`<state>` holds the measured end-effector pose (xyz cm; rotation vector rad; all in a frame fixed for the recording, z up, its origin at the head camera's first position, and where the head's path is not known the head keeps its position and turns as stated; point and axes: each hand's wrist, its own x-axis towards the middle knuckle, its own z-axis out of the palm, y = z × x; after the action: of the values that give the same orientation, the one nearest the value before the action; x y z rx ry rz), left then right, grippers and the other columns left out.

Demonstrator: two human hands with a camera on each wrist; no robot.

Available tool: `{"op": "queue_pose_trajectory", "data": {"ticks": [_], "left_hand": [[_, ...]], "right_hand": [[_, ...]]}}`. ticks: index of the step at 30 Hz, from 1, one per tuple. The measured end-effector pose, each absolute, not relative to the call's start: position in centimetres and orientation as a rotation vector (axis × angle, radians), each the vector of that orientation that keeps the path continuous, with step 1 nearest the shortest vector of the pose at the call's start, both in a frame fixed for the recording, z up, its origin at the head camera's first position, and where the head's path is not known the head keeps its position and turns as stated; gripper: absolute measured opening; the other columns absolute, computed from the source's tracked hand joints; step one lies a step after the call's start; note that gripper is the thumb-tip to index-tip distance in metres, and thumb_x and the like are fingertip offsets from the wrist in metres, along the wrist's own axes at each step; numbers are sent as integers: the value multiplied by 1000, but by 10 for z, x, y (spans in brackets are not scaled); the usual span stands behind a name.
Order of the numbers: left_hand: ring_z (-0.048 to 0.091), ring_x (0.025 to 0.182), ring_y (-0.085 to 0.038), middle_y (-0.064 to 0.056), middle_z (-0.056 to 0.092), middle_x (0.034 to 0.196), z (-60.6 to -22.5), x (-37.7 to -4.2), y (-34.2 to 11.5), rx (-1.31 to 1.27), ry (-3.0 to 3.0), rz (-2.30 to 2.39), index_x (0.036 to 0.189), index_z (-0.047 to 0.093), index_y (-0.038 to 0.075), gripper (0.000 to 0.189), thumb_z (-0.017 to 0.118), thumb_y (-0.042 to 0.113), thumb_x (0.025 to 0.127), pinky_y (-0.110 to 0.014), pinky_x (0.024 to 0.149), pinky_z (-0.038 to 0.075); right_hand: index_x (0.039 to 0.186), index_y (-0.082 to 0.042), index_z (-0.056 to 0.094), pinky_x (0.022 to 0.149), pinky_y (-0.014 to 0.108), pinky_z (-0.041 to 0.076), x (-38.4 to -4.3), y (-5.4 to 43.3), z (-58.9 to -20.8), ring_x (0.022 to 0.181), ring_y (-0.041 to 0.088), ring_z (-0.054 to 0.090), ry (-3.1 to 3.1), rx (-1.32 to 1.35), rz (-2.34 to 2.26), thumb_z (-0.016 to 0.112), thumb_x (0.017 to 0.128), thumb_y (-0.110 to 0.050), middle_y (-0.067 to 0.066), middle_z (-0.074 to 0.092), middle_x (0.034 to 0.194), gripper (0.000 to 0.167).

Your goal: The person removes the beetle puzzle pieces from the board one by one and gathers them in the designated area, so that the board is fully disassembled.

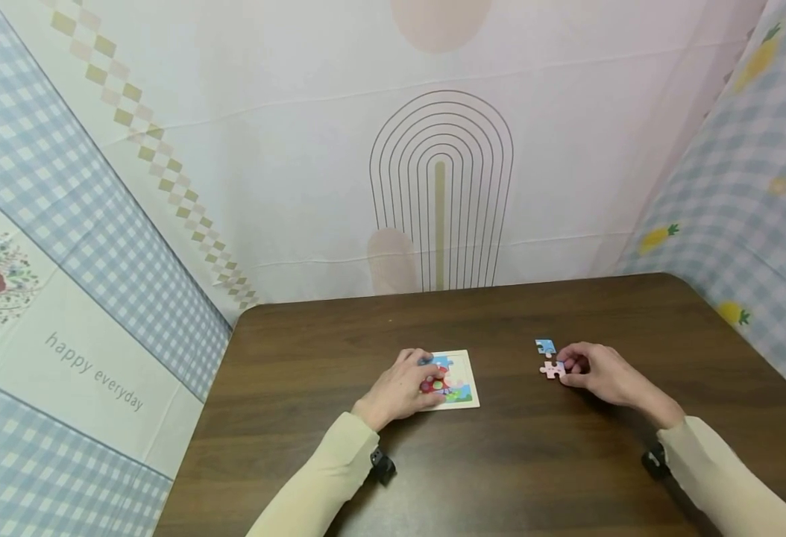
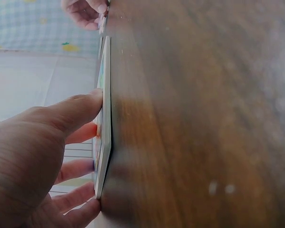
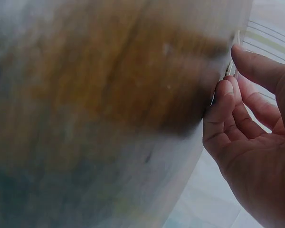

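Observation:
A square puzzle board [image 1: 472,384] with a pale frame lies flat on the table, its picture showing red, blue and green. My left hand [image 1: 398,389] rests over the board's left part and hides some of the picture. From the left wrist view, the thumb [image 2: 83,107] touches the board's near side while the other fingers spread toward its left end. To the right, my right hand [image 1: 601,377] pinches a pink puzzle piece [image 1: 551,370] at its right side, low over the tabletop. Just beyond that lies a blue puzzle piece [image 1: 545,347].
The dark wooden table [image 1: 514,477] runs back to a wall hung with white printed cloth [image 1: 306,186]. Blue checked cloth hangs at both sides. A small black device [image 1: 382,466] sits at the left wrist, another [image 1: 655,461] at the right.

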<state>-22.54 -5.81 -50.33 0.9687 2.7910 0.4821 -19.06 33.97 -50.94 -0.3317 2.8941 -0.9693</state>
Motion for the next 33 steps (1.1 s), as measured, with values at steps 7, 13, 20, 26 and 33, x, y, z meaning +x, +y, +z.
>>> {"op": "queue_pose_trajectory", "data": {"ticks": [7, 13, 20, 26, 33], "left_hand": [[48, 150, -32, -8, 61, 154, -504, -225, -58, 979, 2795, 505, 134, 77, 21, 40, 81, 40, 99, -50, 112, 57], [49, 149, -32, -8, 61, 153, -504, -225, -58, 990, 2796, 512, 133, 77, 21, 40, 81, 41, 99, -50, 111, 57], [49, 149, -32, -7, 61, 153, -504, -225, -58, 993, 2794, 517, 133, 77, 21, 39, 81, 41, 99, -51, 109, 58], [48, 149, -31, -7, 60, 154, -506, -226, -58, 981, 2792, 521, 134, 77, 21, 40, 81, 41, 99, -51, 109, 58], [50, 148, -31, -7, 61, 153, -506, -225, -59, 994, 2808, 503, 137, 76, 21, 43, 82, 41, 99, -50, 109, 58]], "right_hand": [[111, -3, 72, 71, 23, 46, -193, 341, -509, 82, 4, 53, 2864, -313, -969, 83, 94, -7, 2, 66, 94, 22], [112, -1, 73, 71, 23, 45, -195, 343, -509, 83, 6, 52, 2855, -299, -953, 85, 92, -7, 3, 65, 94, 24], [115, 1, 74, 71, 23, 46, -196, 343, -508, 83, 7, 54, 2850, -285, -950, 86, 91, -9, 4, 67, 95, 29], [115, 2, 74, 71, 22, 46, -193, 338, -507, 82, 6, 54, 2888, -263, -958, 88, 91, -12, 4, 68, 95, 31], [113, 1, 75, 71, 22, 49, -186, 300, -496, 81, 6, 55, 2893, -346, -1001, 88, 91, -12, 2, 67, 93, 29]]}}
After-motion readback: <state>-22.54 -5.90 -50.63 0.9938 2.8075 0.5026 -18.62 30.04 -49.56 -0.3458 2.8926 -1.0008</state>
